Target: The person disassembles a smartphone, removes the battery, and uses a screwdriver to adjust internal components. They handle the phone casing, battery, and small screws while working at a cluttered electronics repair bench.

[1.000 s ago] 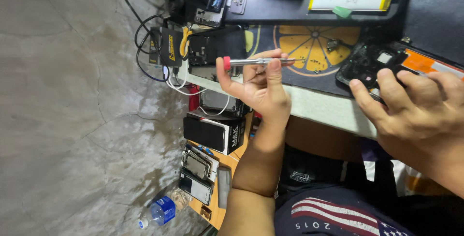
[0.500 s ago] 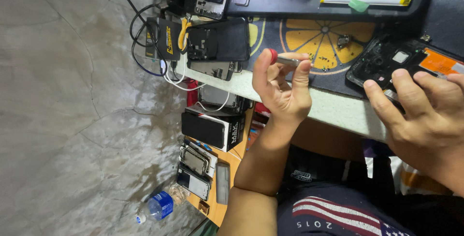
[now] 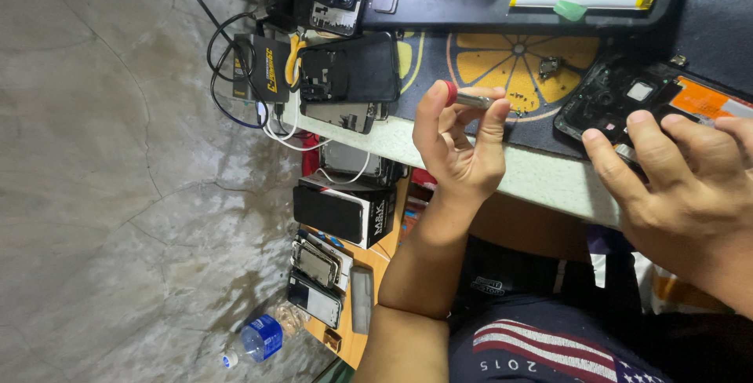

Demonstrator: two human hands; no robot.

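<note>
Screwdriver: bright metal shaft, glossy red plastic cap. Opened phone: matt black plastic frame, orange film patch. Work mat: matt, rubbery, printed. Table edge: smooth pale laminate. Floor: polished stone, cracked. Bottle: clear plastic.

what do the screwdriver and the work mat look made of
Screwdriver: shaft looks like bare metal, silvery and glinting; its red end cap is probably plastic. Mat: likely soft rubber or silicone, matte black with a flat orange print, though the look leaves that open.
</note>
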